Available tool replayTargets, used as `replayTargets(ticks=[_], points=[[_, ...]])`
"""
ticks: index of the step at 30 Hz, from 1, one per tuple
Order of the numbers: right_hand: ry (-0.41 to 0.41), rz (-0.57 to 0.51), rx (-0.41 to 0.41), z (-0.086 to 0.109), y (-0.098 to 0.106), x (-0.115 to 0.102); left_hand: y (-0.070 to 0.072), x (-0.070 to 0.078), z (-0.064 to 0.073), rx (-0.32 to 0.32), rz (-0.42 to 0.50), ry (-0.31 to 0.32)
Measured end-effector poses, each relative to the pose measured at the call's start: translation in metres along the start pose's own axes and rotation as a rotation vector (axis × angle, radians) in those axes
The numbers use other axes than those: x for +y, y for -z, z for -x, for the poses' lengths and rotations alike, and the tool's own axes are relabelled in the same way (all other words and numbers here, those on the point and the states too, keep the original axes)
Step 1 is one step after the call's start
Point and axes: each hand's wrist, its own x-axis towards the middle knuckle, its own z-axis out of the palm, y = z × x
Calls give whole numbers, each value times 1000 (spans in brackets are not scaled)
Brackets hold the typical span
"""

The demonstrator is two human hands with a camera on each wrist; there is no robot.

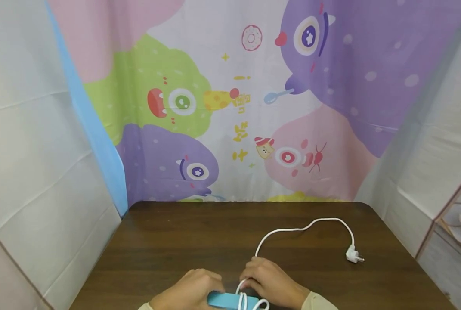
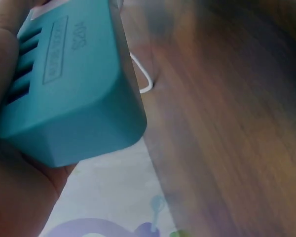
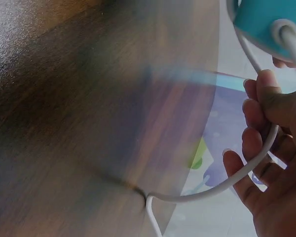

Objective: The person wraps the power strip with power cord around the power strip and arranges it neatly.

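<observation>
At the near edge of the head view, my left hand (image 1: pixel 195 286) grips a teal power strip (image 1: pixel 223 300). The left wrist view shows the strip's end and a face (image 2: pixel 91 64) with embossed lettering and several dark slots; part of it lies behind the fingers. White power cord (image 1: pixel 288 230) is looped around the strip's body. My right hand (image 1: pixel 270 282) pinches that cord between thumb and fingertips, close to the strip. In the right wrist view the cord (image 3: pixel 227 183) runs on across the fingers, and a round collar (image 3: pixel 285 30) marks where it enters the strip.
The cord's loose length curves over the dark wooden table (image 1: pixel 168 241) to a white plug (image 1: pixel 353 255) lying at the right. Behind the table's far edge hangs a cartoon-printed curtain (image 1: pixel 226 181). Pale curtains (image 1: pixel 40 150) flank the table.
</observation>
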Motion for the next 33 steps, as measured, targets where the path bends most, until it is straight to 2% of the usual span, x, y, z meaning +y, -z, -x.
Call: replayTargets(ticks=[5,7,12,15,18,23,29,33], points=[[-74,-28,7,-4,1,-4,-4,1,-1,-36,-158,16],[-97,-34,3,-5,2,-5,-6,2,-2,-51,-193,42],[-132,-46,18,-8,5,-9,-7,2,-4,-64,-256,190],[-125,-33,49,-10,5,-12,-8,0,-4,-53,-336,264],[-107,-7,96,-13,6,-14,-10,-2,-2,1,-381,311],[-107,-13,177,-16,7,-15,-12,-1,0,135,-422,352],[-112,-8,185,-17,7,-17,-12,-1,2,229,-517,403],[-119,-15,185,-17,7,-18,-12,-3,3,298,-535,465]])
